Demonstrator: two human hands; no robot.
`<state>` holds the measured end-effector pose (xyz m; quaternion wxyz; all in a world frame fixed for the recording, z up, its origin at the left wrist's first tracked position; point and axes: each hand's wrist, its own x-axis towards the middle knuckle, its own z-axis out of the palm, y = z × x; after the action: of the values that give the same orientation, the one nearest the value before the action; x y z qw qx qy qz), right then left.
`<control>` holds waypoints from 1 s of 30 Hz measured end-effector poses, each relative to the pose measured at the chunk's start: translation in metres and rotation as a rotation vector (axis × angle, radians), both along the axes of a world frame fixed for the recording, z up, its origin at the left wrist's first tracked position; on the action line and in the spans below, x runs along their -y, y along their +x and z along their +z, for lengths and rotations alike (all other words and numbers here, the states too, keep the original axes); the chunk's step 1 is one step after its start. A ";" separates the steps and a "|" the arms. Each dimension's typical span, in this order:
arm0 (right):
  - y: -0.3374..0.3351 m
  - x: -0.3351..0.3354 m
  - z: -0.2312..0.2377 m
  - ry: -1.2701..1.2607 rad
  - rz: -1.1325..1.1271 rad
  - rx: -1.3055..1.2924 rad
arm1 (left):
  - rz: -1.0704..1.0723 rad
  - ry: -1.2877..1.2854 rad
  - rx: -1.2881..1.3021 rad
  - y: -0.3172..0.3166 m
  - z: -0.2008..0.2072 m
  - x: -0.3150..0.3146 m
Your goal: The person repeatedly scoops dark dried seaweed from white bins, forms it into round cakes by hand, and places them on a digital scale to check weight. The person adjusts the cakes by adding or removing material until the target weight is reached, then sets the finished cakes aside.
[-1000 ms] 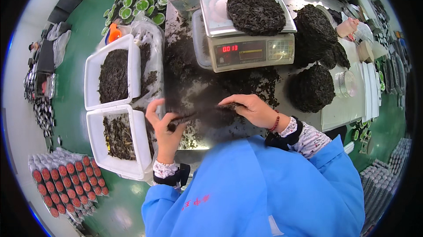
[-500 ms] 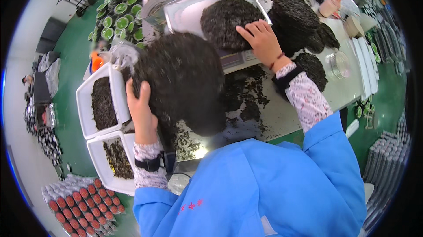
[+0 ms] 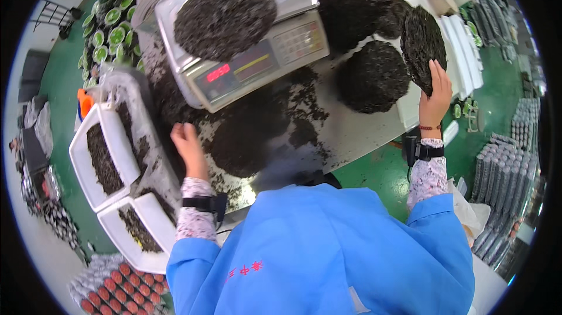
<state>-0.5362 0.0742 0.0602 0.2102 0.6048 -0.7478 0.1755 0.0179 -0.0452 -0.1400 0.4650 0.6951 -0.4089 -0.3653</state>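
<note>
My right hand [image 3: 437, 89] pinches the lower edge of a thin, round, dark dried seaweed cake [image 3: 422, 43], tilted up on its edge. Just left of it another seaweed cake [image 3: 374, 78] lies on the table. My left hand [image 3: 190, 150] is over the table's left part, fingers slightly bent and apart, with nothing visible in it. Dark seaweed crumbs surround that hand, and a dark rounded patch [image 3: 239, 148] is beside it; whether this is a whole cake I cannot tell. A further seaweed cake [image 3: 227, 17] rests on the tray of a digital scale [image 3: 260, 60].
A tall seaweed pile [image 3: 354, 2] stands right of the scale. Two white foam boxes [image 3: 122, 151] with loose seaweed are at the left, beside a plastic-lined container [image 3: 153, 157]. White slabs [image 3: 465, 60] stand at the right table edge. Green-topped packs [image 3: 114, 16] sit beyond.
My left hand no longer holds the large dark seaweed mass. My right hand has left the cake on the scale, moved right and taken hold of another. The view has shifted.
</note>
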 end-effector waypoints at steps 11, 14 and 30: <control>0.137 0.001 -0.105 0.518 0.529 0.306 | -0.026 0.633 0.367 -0.020 -0.058 -0.109; 0.190 0.008 -0.106 0.643 0.740 0.405 | 0.011 0.628 0.140 -0.014 -0.058 -0.104; 0.288 0.016 -0.148 0.971 0.605 1.589 | -0.394 0.416 -0.858 -0.071 0.038 -0.117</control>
<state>-0.2479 0.0585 -0.0882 -0.6803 0.4976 -0.4759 0.2513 -0.0526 0.0715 -0.1021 0.3653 0.4701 -0.2234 -0.7718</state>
